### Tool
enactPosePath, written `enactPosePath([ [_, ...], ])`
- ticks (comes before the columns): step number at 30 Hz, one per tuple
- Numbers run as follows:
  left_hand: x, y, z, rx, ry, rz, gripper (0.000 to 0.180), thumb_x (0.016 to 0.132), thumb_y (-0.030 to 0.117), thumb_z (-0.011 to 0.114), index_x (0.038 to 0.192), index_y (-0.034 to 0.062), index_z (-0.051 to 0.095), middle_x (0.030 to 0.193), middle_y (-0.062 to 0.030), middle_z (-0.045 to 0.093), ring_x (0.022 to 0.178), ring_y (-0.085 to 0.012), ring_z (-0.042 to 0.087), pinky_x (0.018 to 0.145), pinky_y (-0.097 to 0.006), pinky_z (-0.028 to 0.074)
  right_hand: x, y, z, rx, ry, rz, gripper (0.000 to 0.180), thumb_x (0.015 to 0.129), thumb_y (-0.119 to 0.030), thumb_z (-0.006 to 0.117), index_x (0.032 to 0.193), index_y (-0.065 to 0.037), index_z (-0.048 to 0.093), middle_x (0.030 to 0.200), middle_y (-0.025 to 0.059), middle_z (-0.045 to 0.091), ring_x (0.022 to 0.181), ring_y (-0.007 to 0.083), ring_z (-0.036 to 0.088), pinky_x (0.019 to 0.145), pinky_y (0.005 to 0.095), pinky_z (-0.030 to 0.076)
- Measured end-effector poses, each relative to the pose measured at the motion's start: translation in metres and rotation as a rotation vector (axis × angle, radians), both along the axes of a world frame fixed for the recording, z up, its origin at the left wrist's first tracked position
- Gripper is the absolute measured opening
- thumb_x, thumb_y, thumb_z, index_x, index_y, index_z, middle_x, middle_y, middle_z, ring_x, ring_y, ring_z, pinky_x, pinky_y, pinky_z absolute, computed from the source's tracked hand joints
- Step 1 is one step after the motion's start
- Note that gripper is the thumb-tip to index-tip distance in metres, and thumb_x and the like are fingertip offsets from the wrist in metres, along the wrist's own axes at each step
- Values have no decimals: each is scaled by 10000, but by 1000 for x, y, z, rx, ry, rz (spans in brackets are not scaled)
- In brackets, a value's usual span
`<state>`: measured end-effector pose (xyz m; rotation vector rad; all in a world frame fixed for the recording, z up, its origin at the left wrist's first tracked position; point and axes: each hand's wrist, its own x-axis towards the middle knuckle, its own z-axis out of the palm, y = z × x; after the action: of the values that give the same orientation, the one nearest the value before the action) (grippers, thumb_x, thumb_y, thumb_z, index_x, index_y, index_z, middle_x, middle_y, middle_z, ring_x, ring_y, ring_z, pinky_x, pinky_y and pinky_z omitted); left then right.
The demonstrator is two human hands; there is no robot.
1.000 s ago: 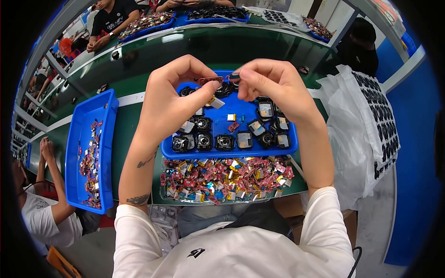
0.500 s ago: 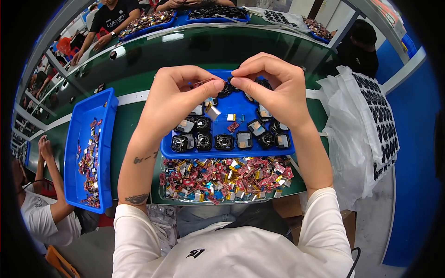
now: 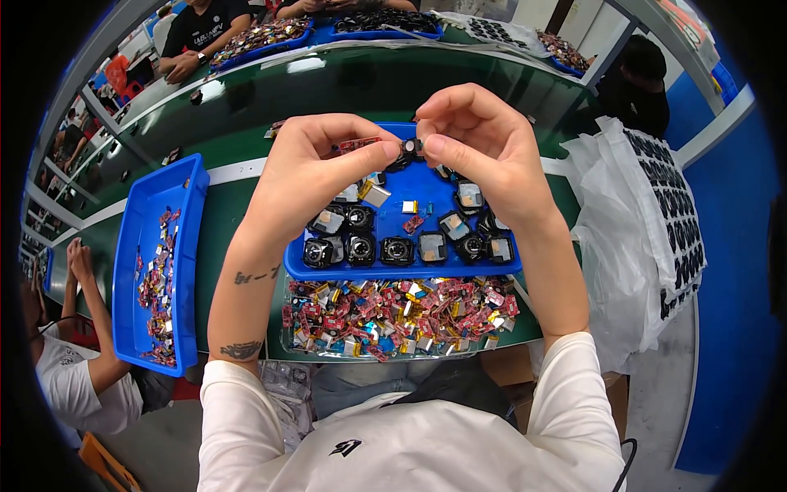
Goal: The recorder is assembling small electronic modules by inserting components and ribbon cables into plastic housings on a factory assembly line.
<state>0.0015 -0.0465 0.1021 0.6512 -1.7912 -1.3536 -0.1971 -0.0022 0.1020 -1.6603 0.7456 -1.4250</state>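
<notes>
Both my hands are raised over the far part of a blue tray (image 3: 402, 271), fingertips almost meeting. Between the thumb and fingers of my left hand (image 3: 328, 160) is a small red circuit board (image 3: 359, 143). A silver battery (image 3: 375, 194) shows just below it; whether a wire joins the two I cannot tell. My right hand (image 3: 484, 152) pinches a small dark part with a pale round face (image 3: 411, 146), at the left fingertips. In the tray sit several black watch-like cases (image 3: 397, 251), another silver battery (image 3: 409, 207) and a loose red board (image 3: 412, 224).
A heap of red boards and batteries (image 3: 402, 320) lies along the near table edge. To the left stands a long blue bin (image 3: 193, 246) holding similar parts. White plastic sheeting (image 3: 611, 246) and trays of black parts (image 3: 676, 213) are on the right. Co-workers sit across and left.
The right fingers have opened a little and shifted right, uncovering the pale round face. The silver battery below my left hand has turned slightly. The left hand stays nearly in place.
</notes>
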Motion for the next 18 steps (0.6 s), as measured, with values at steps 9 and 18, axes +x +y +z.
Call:
enactPosePath([
  [9, -1, -1, 0, 45, 52, -127, 159, 830, 133, 677, 902, -10, 672, 795, -20, 642, 735, -53, 577, 661, -184, 455, -5, -9, -6, -71, 87, -10, 182, 823, -35, 614, 998, -9, 569, 850, 33, 603, 809, 89, 581, 724, 235, 475],
  [18, 10, -6, 4, -24, 163, -50, 180, 819, 139, 702, 916, -11, 683, 810, -37, 660, 742, -65, 586, 673, -202, 467, -49, -31, -31, 129, 1149, -234, 237, 673, 6, 648, 888, -84, 686, 893, 59, 667, 876, 289, 626, 780, 354, 506],
])
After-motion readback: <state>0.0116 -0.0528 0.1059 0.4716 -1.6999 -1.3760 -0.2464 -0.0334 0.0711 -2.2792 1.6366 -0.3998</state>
